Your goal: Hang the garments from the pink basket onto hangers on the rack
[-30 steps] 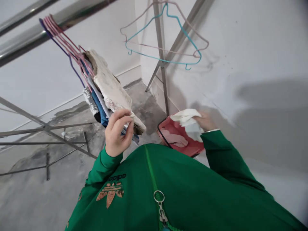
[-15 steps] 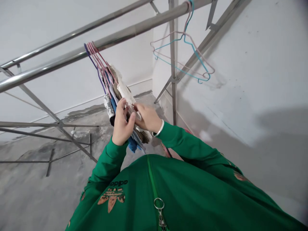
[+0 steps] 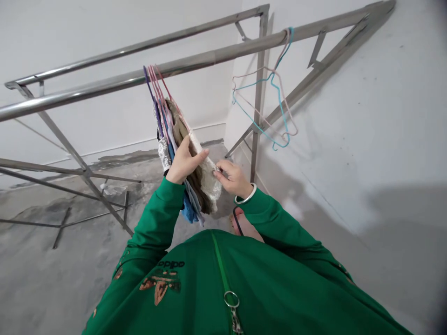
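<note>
A white lace garment (image 3: 211,182) hangs on a pink hanger (image 3: 174,103), foremost in a bunch of clothes on the metal rail. My right hand (image 3: 234,178) pinches its right edge between thumb and fingers. On its left side, my left hand (image 3: 186,160) grips it, thumb across the front and fingertips partly hidden. Behind it hang an olive-brown garment (image 3: 179,126), a blue garment (image 3: 189,210) and a black-and-white patterned one (image 3: 163,152). A purple hanger (image 3: 150,86) is at the bunch's left end.
The metal rail (image 3: 195,60) belongs to a folding drying rack with crossed legs (image 3: 87,174). Farther right on it hang a blue hanger (image 3: 282,93) and a pale pink hanger (image 3: 291,118), both bare. A white wall (image 3: 384,116) stands at the right, above a grey concrete floor (image 3: 31,279).
My right hand has moved right and down along the white lace garment, spreading it outward. My hands are farther apart. The view has shifted, showing more of the rack's right end.
</note>
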Action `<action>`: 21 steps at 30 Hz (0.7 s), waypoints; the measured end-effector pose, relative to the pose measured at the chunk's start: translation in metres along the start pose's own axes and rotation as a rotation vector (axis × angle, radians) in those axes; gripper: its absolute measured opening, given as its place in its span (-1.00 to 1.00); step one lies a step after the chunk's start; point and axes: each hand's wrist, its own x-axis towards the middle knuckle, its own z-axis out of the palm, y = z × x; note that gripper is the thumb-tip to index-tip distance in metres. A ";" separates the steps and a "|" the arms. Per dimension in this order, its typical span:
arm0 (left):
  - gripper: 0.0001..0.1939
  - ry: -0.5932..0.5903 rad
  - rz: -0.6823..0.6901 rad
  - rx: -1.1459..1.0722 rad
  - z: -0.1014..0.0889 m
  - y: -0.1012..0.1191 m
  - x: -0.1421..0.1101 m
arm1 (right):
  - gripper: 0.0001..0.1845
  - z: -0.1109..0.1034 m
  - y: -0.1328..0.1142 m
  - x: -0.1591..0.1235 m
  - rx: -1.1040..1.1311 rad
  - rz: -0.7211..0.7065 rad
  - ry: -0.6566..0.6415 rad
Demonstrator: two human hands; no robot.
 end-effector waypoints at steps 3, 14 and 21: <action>-0.57 -0.033 -0.103 0.115 -0.004 0.011 -0.010 | -0.89 0.001 0.006 -0.012 -0.075 0.003 0.018; -0.74 0.159 0.002 0.637 0.007 0.015 -0.060 | -0.87 0.027 0.004 -0.040 -0.180 0.063 -0.076; -0.78 0.241 0.150 0.656 0.006 0.006 -0.077 | -0.88 0.043 -0.004 -0.037 -0.124 0.124 -0.152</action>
